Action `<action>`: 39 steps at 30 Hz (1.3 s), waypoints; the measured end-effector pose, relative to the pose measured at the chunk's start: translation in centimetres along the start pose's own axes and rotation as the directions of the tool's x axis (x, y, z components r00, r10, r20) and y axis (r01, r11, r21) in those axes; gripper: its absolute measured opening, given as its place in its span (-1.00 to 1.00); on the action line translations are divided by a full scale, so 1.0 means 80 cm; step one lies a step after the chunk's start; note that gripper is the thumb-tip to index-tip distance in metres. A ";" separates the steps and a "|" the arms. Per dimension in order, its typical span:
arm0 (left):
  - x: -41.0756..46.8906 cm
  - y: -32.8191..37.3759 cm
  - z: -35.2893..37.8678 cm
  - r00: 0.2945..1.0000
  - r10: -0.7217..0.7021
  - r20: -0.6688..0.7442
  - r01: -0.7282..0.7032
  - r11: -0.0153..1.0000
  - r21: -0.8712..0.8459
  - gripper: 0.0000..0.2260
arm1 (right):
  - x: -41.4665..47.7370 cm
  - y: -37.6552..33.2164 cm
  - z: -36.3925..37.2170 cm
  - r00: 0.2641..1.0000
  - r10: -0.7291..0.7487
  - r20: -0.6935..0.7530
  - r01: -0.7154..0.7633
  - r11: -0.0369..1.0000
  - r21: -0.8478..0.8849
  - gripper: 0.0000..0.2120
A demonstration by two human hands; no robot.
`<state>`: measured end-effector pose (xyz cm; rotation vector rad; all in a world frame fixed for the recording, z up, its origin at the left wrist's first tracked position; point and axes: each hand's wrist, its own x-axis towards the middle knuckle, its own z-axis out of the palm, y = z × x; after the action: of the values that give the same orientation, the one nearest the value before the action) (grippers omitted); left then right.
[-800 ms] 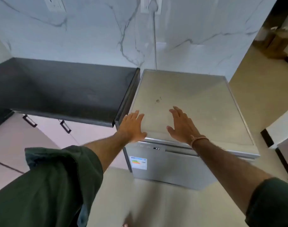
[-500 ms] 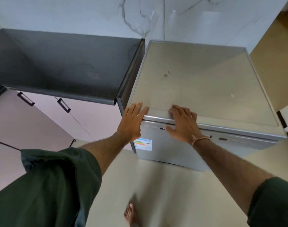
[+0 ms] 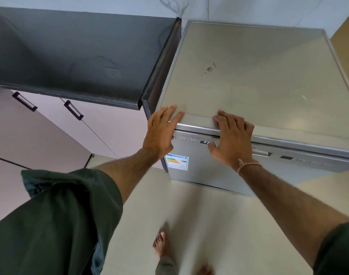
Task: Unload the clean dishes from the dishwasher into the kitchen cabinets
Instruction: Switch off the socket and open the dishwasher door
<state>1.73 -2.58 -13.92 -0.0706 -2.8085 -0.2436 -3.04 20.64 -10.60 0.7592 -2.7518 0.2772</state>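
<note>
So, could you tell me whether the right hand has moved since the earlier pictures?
Yes. The right hand has come toward the person, off the dishwasher top; it now lies over the front edge, fingers on top, thumb down by the P2 display.

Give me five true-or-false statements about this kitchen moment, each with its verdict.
1. Both hands rest on the dishwasher's front top edge. True.
2. The dishwasher door is open. False: it is shut.
3. The right hand holds a plate. False: it holds nothing; no dishes show.
4. The display reads P2. True.
5. The left hand grips a cabinet handle. False: it lies on the dishwasher's corner.
</note>
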 end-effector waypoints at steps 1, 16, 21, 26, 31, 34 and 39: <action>0.001 0.003 0.000 1.000 -0.010 0.005 0.010 1.000 0.003 -0.07 | 0.000 0.000 0.001 1.000 -0.001 -0.004 0.001 1.000 -0.002 -0.31; -0.002 0.017 -0.029 0.997 -0.056 0.050 0.062 0.989 -0.134 -0.10 | 0.007 0.003 -0.018 0.989 0.011 0.149 -0.027 0.994 0.105 -0.35; 0.023 0.022 -0.074 0.970 -0.119 0.212 0.164 0.964 -0.209 -0.17 | 0.037 0.000 -0.053 0.961 0.081 0.265 -0.135 0.972 0.193 -0.43; 0.094 0.040 -0.136 0.924 -0.226 0.309 0.257 0.964 -0.062 -0.08 | 0.085 0.002 -0.108 0.961 0.105 0.255 -0.164 0.961 0.222 -0.41; 0.180 0.041 -0.196 0.917 -0.283 0.281 0.280 0.959 0.050 -0.11 | 0.153 0.006 -0.167 0.972 0.117 0.203 -0.173 0.942 0.286 -0.42; 0.233 0.037 -0.227 0.922 -0.294 0.252 0.291 0.955 0.049 -0.10 | 0.199 0.016 -0.197 0.977 0.113 0.179 -0.167 0.930 0.327 -0.44; 0.342 0.009 -0.271 0.939 -0.270 0.213 0.271 0.962 0.027 -0.10 | 0.291 0.039 -0.240 0.983 0.137 0.123 -0.171 0.929 0.329 -0.44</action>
<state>-17.37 -5.06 15.17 0.3105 -3.0299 -0.3202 -19.88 17.13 14.37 0.6478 -2.8991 0.7835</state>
